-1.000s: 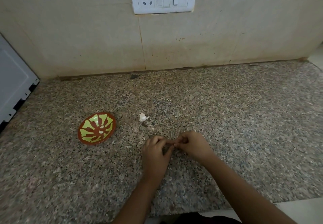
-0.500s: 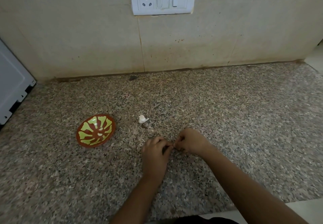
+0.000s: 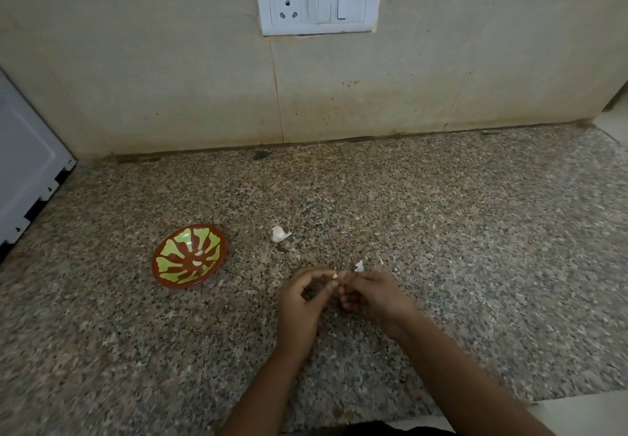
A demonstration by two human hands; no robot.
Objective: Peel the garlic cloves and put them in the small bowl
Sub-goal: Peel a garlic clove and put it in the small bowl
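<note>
My left hand (image 3: 300,299) and my right hand (image 3: 373,294) meet fingertip to fingertip low over the granite counter. Between them they pinch a small garlic clove (image 3: 335,275), mostly hidden by the fingers. A white scrap of skin (image 3: 359,266) sticks up at my right fingertips. Left of the hands stands the small bowl (image 3: 170,277), red-brown with a yellow-green pattern, and pale peeled cloves (image 3: 197,262) lie in its middle. One unpeeled white clove (image 3: 279,234) lies on the counter between the bowl and my hands, a little farther back.
A white appliance (image 3: 27,177) stands at the left edge of the counter. The tiled wall runs along the back with a white socket and switch plate (image 3: 317,3). The counter's front edge (image 3: 560,398) lies close behind my right forearm.
Both hands have stayed at the same spot, working the clove. A white piece of skin now stands free at my right fingertips, and the clove's pale tip shows between the fingers.
</note>
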